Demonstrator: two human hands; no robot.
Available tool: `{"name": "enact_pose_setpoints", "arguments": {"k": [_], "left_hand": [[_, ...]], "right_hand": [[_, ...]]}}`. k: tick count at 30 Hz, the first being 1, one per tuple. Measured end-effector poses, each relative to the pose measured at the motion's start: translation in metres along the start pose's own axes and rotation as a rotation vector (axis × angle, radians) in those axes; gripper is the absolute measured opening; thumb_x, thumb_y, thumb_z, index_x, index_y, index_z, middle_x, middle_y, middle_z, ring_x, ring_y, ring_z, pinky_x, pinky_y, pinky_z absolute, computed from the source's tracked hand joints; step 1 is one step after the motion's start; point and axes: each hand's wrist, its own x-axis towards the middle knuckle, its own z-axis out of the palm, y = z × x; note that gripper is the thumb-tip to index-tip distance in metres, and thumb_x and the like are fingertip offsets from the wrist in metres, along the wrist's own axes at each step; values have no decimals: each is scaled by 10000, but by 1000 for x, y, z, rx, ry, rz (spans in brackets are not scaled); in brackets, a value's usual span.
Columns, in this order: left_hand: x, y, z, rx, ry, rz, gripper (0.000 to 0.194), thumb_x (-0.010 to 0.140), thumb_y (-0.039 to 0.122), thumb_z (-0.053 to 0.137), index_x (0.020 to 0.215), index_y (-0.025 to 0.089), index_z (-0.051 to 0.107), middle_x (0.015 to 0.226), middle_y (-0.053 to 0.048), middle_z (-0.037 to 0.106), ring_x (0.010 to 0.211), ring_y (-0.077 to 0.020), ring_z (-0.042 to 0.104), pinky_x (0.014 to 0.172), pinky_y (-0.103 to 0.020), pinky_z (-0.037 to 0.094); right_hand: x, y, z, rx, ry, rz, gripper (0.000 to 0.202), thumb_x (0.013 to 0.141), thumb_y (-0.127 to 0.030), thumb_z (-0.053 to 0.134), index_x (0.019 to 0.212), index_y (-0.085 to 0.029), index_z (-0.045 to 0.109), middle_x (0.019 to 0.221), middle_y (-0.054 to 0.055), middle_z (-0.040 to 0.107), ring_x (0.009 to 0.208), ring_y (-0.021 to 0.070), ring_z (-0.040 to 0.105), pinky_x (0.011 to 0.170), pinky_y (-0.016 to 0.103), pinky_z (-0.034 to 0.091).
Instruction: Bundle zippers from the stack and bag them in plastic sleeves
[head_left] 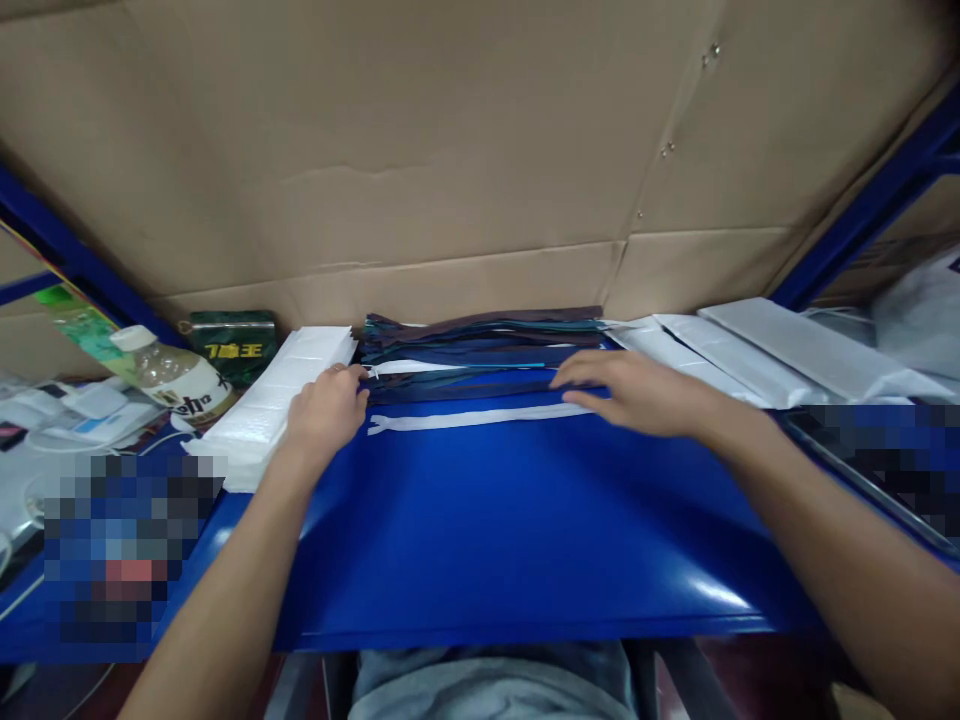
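Observation:
A white zipper (480,417) lies straight across the blue table, nearest to me. Behind it, a dark zipper (457,392) stretches between my two hands, and further back dark zippers (480,328) are heaped in a bundle with a white one (420,367) among them. At the left ends, my left hand (330,405) is closed, thumb and finger pinching a zipper end; which zipper is partly hidden. My right hand (619,390) hovers over the right ends, thumb and fingers apart, fingertips close to the dark zipper and the thumb by the white one.
White padded mailers (281,385) are stacked on the left, with more white packets (795,345) on the right. A drink bottle (176,375) and a dark green pouch (232,345) stand at back left. Cardboard (450,150) walls the back, between blue frame posts (862,200).

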Motion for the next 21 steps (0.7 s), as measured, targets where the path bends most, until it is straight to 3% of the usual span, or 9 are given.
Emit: {"name": "enact_pose_setpoints", "arguments": {"k": [2,4,9,14,17,21], "left_hand": [[2,2,9,20,-52,49,420,1000,299,517,1379,255,693,1286,-144,733,1104,-335,726,907,-415,562],[4,1,15,21,-80,86,407,1005,269,511,1364,254,703,1284,-143,728,1132,-330,721,949,-417,555],[7,-3,21,-18,-70,105,302,1005,284,544,1244,218,718,1207,-148,733,1060,-312,734,924,-394,551],[5,-5,12,-111,1,81,192,981,313,598,1128,236,694,1124,-116,750,975,-294,735,832,-375,545],[0,6,0,-345,51,149,179,984,357,630,1105,243,697,1012,-69,779,892,-245,735,805,-343,544],[-20,45,-15,-822,27,353,229,984,426,673,1014,205,729,927,-45,788,805,-188,732,740,-292,569]], "right_hand": [[9,-26,13,50,-17,-184,337,1053,-221,512,1281,-225,761,1340,92,732,1234,267,684,1085,425,536],[15,-45,25,58,-19,-270,348,1040,-154,515,1274,-207,766,1314,101,746,1235,271,678,1075,428,547],[19,-55,40,77,-12,-287,316,1040,-178,552,1271,-207,766,1249,94,776,1198,280,698,1065,450,559],[19,-55,38,91,14,-268,335,1060,-251,554,1351,-201,713,1369,112,719,1286,293,649,1092,471,538],[20,-64,36,135,50,-218,329,1071,-284,540,1348,-209,702,1383,109,705,1293,289,637,1108,471,520],[24,-80,37,312,103,-74,342,1071,-388,570,1330,-208,702,1290,100,745,1157,260,703,1033,413,540]]}}
